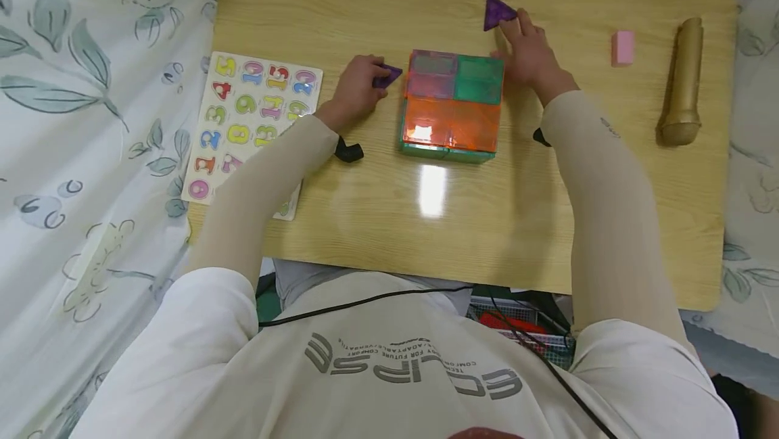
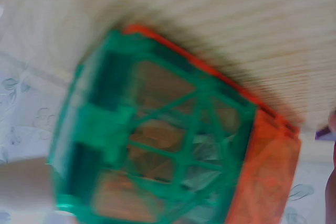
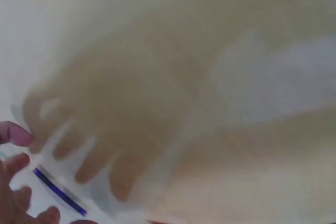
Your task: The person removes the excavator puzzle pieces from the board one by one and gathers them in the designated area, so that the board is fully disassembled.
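Left of a block of translucent magnetic tiles [image 1: 453,106], my left hand [image 1: 358,87] pinches a purple triangular magnetic tile [image 1: 387,76] between thumb and fingers, its point toward the block. Only a bit of this hand [image 2: 332,182] shows at the right edge of the left wrist view. Beyond the block's far right corner, my right hand [image 1: 528,53] reaches forward, fingertips at the right corner of another purple triangular tile [image 1: 498,13]. The right wrist view shows that tile [image 3: 59,192] edge-on beside spread fingers. The block has orange, green and purple panels.
A number puzzle board [image 1: 252,129] lies on the left, partly under the left forearm. To the right are a pink block [image 1: 623,48] and a gold cylinder [image 1: 683,80] with a flared end. Patterned cloth [image 1: 91,121] surrounds the wooden table [image 1: 365,222].
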`<state>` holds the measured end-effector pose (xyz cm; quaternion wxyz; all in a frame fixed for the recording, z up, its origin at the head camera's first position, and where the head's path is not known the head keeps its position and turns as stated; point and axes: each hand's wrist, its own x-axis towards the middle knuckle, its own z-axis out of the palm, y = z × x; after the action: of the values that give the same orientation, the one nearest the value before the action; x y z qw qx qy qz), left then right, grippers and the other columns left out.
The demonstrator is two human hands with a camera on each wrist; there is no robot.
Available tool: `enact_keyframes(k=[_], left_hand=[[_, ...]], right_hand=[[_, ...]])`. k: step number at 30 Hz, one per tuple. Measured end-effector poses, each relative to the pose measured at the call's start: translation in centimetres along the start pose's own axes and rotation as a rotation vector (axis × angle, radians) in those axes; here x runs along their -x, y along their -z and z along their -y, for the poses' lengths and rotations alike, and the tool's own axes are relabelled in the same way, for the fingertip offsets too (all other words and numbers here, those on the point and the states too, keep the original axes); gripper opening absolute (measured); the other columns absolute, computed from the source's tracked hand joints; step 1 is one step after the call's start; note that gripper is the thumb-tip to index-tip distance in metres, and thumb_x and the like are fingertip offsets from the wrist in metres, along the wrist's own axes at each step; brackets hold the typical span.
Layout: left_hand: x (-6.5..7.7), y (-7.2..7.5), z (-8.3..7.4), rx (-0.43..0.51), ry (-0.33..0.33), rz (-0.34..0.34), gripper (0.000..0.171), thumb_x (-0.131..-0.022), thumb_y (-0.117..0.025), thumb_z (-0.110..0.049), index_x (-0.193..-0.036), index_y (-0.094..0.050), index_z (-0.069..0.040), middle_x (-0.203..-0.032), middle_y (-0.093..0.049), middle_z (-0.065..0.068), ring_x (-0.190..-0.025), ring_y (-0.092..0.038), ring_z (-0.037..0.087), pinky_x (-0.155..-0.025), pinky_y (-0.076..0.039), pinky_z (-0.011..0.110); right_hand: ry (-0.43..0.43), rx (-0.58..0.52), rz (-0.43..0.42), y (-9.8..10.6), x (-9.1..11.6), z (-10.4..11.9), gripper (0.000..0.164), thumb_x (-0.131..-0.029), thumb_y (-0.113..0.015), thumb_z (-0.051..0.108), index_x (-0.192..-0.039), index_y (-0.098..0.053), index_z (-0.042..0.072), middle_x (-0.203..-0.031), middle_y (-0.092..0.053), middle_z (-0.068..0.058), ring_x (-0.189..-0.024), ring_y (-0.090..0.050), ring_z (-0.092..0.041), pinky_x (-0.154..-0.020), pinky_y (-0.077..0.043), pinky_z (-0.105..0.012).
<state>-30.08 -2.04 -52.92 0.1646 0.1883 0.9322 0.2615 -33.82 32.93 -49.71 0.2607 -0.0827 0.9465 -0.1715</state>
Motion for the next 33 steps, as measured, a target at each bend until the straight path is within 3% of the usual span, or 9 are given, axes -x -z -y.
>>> enact_keyframes(k=[4, 8, 11, 15, 19, 22, 28, 30, 33], left_hand=[[0.4, -1.3, -1.7, -0.001, -0.111, 0.062, 0.038, -0.09, -0.069, -0.009, -0.127, -0.064, -0.002, -0.144, -0.047, 0.014, -0.135, -0.037, 0.032, -0.112, -0.025, 0.034], [0.9, -1.7, -2.3, -0.045, -0.173, 0.091, 0.036, -0.091, -0.068, -0.011, -0.126, -0.064, -0.004, -0.146, -0.046, 0.012, -0.139, -0.03, 0.033, -0.114, -0.022, 0.035], [1.2, -1.8, -2.3, -0.056, -0.195, 0.074, 0.034, -0.092, -0.068, -0.014, -0.125, -0.065, -0.005, -0.146, -0.046, 0.011, -0.137, -0.031, 0.032, -0.113, -0.023, 0.036], [0.8, -1.8, -1.6, 0.007, -0.171, 0.006, 0.033, -0.089, -0.07, -0.009, -0.122, -0.068, -0.003, -0.141, -0.051, 0.012, -0.131, -0.038, 0.031, -0.11, -0.027, 0.033], [0.2, -1.3, -0.7, 0.09, -0.08, -0.039, 0.053, -0.085, -0.069, 0.002, -0.136, -0.057, -0.004, -0.137, -0.051, 0.015, -0.125, -0.044, 0.031, -0.107, -0.032, 0.031], [-0.1, -0.5, -0.3, 0.094, -0.045, -0.019, 0.066, -0.084, -0.067, 0.005, -0.145, -0.045, -0.005, -0.133, -0.048, 0.017, -0.117, -0.048, 0.03, -0.102, -0.037, 0.033], [-0.9, 0.5, -0.4, 0.031, -0.107, 0.15, 0.077, -0.089, -0.067, -0.009, -0.154, -0.026, -0.007, -0.126, -0.039, 0.021, -0.107, -0.04, 0.031, -0.095, -0.037, 0.037], [-1.1, 0.6, -0.7, 0.011, -0.119, 0.198, 0.076, -0.092, -0.066, -0.019, -0.155, -0.024, -0.009, -0.125, -0.036, 0.019, -0.107, -0.036, 0.03, -0.094, -0.034, 0.036], [-1.3, 0.4, -1.4, -0.008, -0.123, 0.227, 0.067, -0.095, -0.062, -0.028, -0.152, -0.034, -0.007, -0.123, -0.035, 0.018, -0.108, -0.033, 0.03, -0.092, -0.032, 0.036]], right_hand=[[-0.067, 0.045, 0.112, 0.8, 0.8, -1.2, 0.076, -0.102, -0.03, 0.051, -0.153, 0.016, 0.018, -0.154, 0.034, -0.006, -0.141, 0.02, -0.044, -0.103, -0.009, -0.072], [-0.099, 0.053, 0.115, 0.6, 1.8, -1.9, 0.079, -0.101, -0.03, 0.055, -0.155, 0.008, 0.013, -0.157, 0.026, -0.01, -0.142, 0.017, -0.044, -0.098, -0.005, -0.078], [-0.125, 0.024, -0.004, -0.1, 2.8, -2.7, 0.072, -0.102, -0.034, 0.051, -0.155, -0.02, 0.005, -0.161, 0.001, -0.017, -0.143, -0.006, -0.047, -0.103, -0.012, -0.073], [-0.157, 0.02, -0.21, -1.6, 4.9, -4.1, 0.056, -0.102, -0.047, 0.04, -0.13, -0.057, -0.007, -0.148, -0.038, -0.023, -0.129, -0.04, -0.049, -0.107, -0.028, -0.057], [-0.218, -0.049, -0.32, -3.1, 7.1, -5.1, 0.045, -0.096, -0.063, 0.032, -0.112, -0.068, -0.01, -0.139, -0.051, -0.02, -0.124, -0.048, -0.043, -0.107, -0.033, -0.049], [-0.26, -0.117, -0.341, -3.8, 8.8, -5.5, 0.045, -0.094, -0.066, 0.029, -0.115, -0.066, -0.011, -0.139, -0.051, -0.019, -0.125, -0.047, -0.042, -0.107, -0.033, -0.049], [-0.264, -0.157, -0.307, -4.5, 10.9, -6.3, 0.062, -0.089, -0.071, 0.015, -0.142, -0.045, -0.001, -0.142, -0.038, -0.025, -0.128, -0.038, -0.044, -0.108, -0.03, -0.051], [-0.276, -0.15, -0.275, -4.6, 11.5, -6.4, 0.068, -0.088, -0.07, 0.014, -0.147, -0.039, 0.002, -0.144, -0.033, -0.026, -0.13, -0.033, -0.045, -0.108, -0.03, -0.052], [-0.31, -0.135, -0.229, -4.8, 12.6, -6.6, 0.069, -0.09, -0.069, 0.02, -0.148, -0.037, 0.002, -0.145, -0.028, -0.028, -0.13, -0.027, -0.046, -0.106, -0.03, -0.054]])
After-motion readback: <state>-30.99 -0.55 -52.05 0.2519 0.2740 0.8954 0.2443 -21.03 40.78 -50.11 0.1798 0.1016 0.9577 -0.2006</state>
